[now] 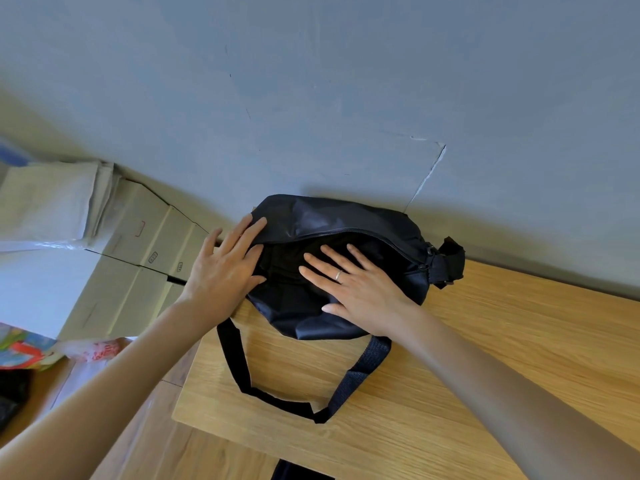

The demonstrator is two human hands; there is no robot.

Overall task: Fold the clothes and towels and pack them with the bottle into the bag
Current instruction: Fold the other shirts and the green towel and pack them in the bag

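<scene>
A dark navy bag [346, 216] lies on the wooden table [485, 358] against the grey wall, its zipper open along the top. My left hand [225, 268] rests flat with straight fingers on the bag's left end. My right hand [353, 282], with a ring on one finger, presses flat on dark fabric in the bag's opening. The bag's strap [360, 375] loops toward me over the table. No bottle or loose clothes show; what lies inside the bag is too dark to tell.
Cardboard boxes [145, 244] stand left of the table with a pale folded sheet [52, 199] on top. Colourful items [27, 351] and a plastic bag [97, 351] lie on the floor at the left. A dark object [298, 471] peeks in below the table's near edge.
</scene>
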